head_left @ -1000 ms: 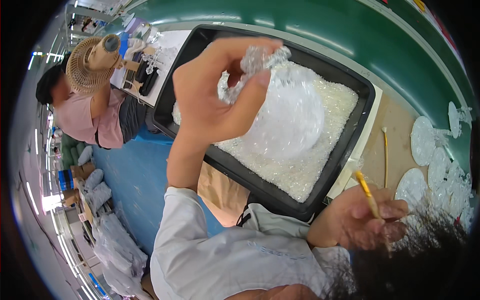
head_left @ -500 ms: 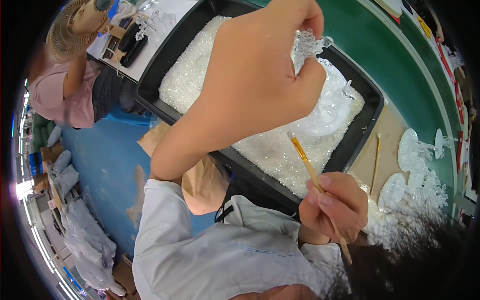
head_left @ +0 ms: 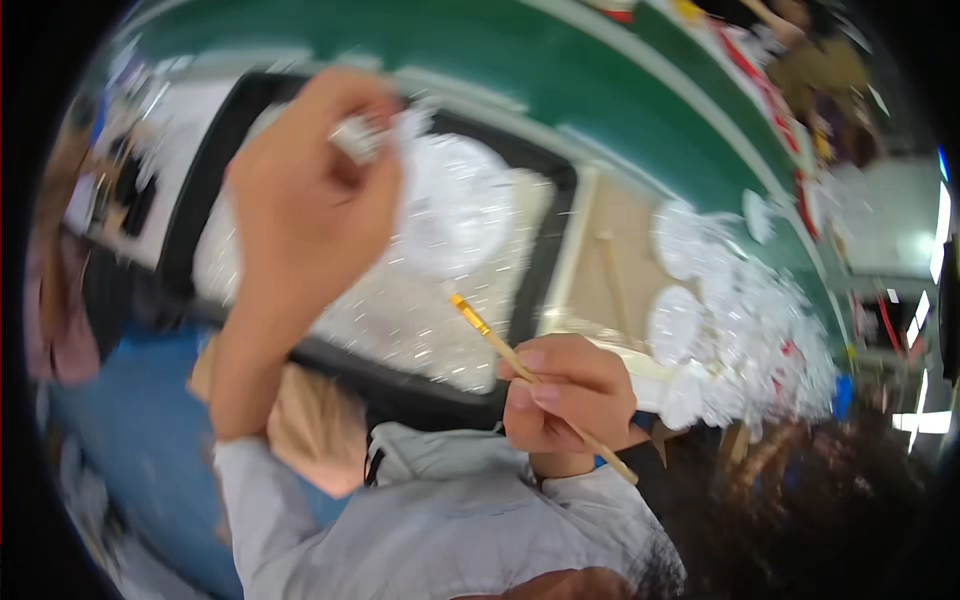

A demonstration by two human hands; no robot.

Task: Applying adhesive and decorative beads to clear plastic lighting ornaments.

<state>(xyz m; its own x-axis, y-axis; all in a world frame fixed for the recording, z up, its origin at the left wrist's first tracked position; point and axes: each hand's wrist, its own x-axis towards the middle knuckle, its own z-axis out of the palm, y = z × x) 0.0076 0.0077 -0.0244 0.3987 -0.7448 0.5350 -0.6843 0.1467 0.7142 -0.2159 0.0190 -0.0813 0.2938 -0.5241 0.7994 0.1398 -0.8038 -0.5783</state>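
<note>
My left hand point(head_left: 305, 190), blurred by motion, is closed over the tray, pinching a clear decorated piece. A round, translucent disc point(head_left: 455, 205) shows right beside its fingers and appears to belong to that piece. My right hand point(head_left: 570, 395) grips a small paintbrush point(head_left: 490, 335) by its wooden handle, at the tray's near right corner. The brush's gold ferrule and pale bristles point up and left, a little apart from the disc. Under both lies a black tray point(head_left: 560, 230) holding a bed of glittering clear granules point(head_left: 420, 340).
Right of the tray, a second brush point(head_left: 612, 285) lies on a brown board point(head_left: 575, 290). Beyond it spreads a pile of clear discs and ornaments point(head_left: 740, 310) on the green table point(head_left: 480, 55). Another person point(head_left: 60, 310) sits at far left. Brown paper point(head_left: 310, 430) hangs below the tray.
The whole view has swung, so the tray and hands appear farther left and more of the right-hand pile shows. The left hand still holds the clear piece, the right the brush.
</note>
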